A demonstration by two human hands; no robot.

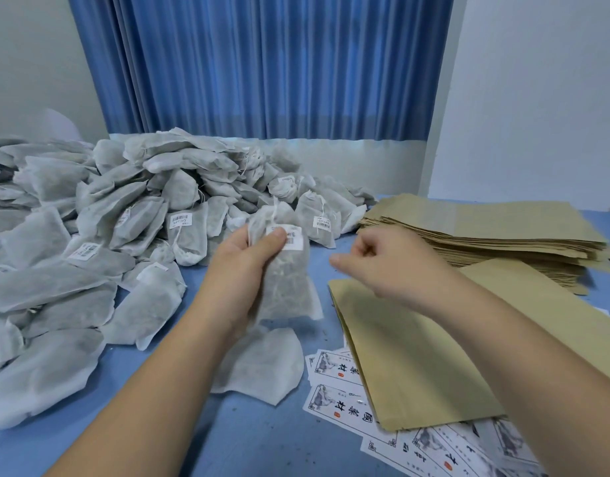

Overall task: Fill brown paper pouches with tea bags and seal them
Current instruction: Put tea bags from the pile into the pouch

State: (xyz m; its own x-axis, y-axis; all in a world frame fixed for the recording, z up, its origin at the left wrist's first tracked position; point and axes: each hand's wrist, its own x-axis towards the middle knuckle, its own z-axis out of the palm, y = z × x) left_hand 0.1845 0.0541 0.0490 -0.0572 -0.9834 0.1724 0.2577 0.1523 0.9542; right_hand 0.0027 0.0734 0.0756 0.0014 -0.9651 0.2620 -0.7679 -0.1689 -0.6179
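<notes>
My left hand grips a grey-white tea bag by its upper part, thumb on its white barcode label, holding it upright above the blue table. My right hand hovers just right of it with fingers curled and holds nothing. A brown paper pouch lies flat on the table under my right forearm. A large heap of tea bags covers the left and back of the table. Another tea bag lies flat below the held one.
A thick stack of brown paper pouches sits at the right rear. White printed labels with black characters lie scattered near the front right, partly under the pouch. A blue curtain hangs behind the table.
</notes>
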